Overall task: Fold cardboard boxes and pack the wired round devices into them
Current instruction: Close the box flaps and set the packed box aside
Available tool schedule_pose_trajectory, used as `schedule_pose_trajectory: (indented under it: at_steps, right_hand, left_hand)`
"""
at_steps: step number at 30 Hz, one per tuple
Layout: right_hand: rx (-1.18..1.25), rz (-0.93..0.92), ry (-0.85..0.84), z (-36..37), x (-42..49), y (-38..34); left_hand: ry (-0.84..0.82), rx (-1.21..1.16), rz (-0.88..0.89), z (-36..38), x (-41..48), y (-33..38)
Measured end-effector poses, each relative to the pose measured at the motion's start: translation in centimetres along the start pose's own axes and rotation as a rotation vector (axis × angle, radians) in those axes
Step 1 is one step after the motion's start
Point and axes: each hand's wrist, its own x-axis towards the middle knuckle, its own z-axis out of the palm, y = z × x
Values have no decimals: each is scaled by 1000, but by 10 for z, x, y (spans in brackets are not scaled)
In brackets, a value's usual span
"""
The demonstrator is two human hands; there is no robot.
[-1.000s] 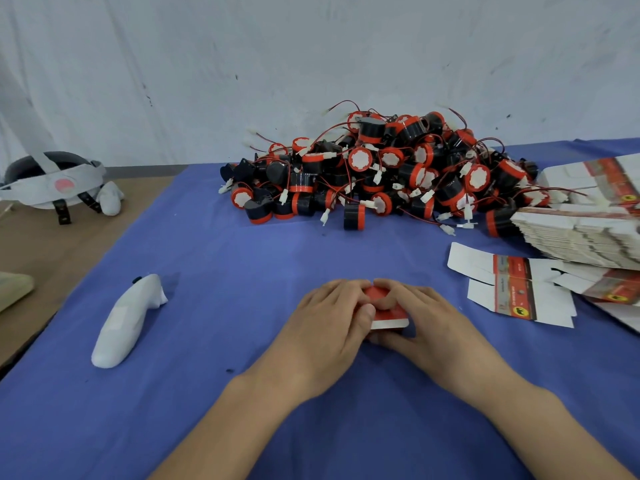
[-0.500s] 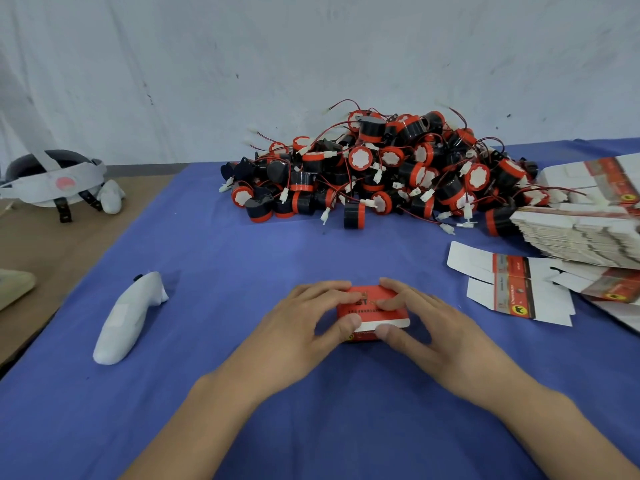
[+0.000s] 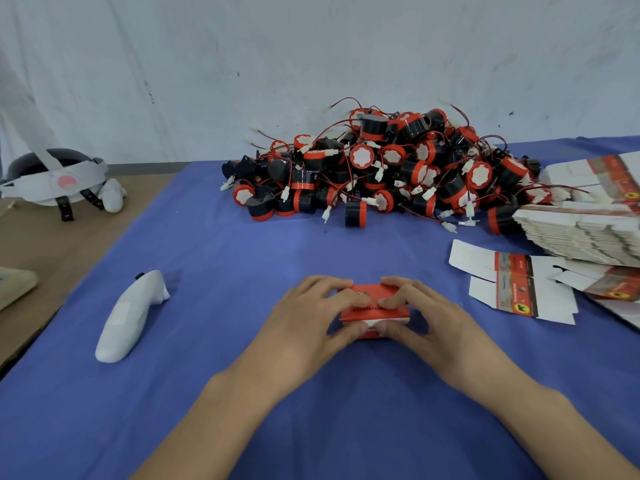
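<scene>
Cardboard box (image 3: 375, 308), pinched by my left hand (image 3: 311, 318) and right hand (image 3: 441, 322), looks light and crushable, best held by its edges.

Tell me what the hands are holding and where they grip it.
Both hold the small red box: the left hand grips its left end, the right hand its right end, fingers over the top, thumbs against the near side.

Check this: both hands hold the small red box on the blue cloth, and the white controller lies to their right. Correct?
No. The head view shows the white controller left of the hands, not right. The left hand and right hand do hold the red box on the blue cloth.
</scene>
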Motion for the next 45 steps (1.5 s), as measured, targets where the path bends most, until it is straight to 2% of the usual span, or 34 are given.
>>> schedule_pose_trajectory:
  at_steps: [5,10,17,24,28,36,45]
  right_hand:
    - [17,14,3,-1,3,1]
    - [7,-1,-24,-4,2,1]
    - [15,10,-74,-4,1,7]
    - [51,31,-100,-4,-1,13]
    - [84,35,-103,-6,-3,10]
    - [104,38,-92,-10,-3,-1]
    - [121,67,-115,-14,-4,-3]
  left_hand:
    - [47,86,-48,11,0,11]
    - [9,41,-96,12,0,16]
    - [-91,11,-37,0,-1,9]
    - [-111,-47,19,2,-6,1]
    - [-93,-97,21,0,-7,-2]
    - [-23,-39,20,3,-6,3]
    - [-52,8,33,3,-7,1]
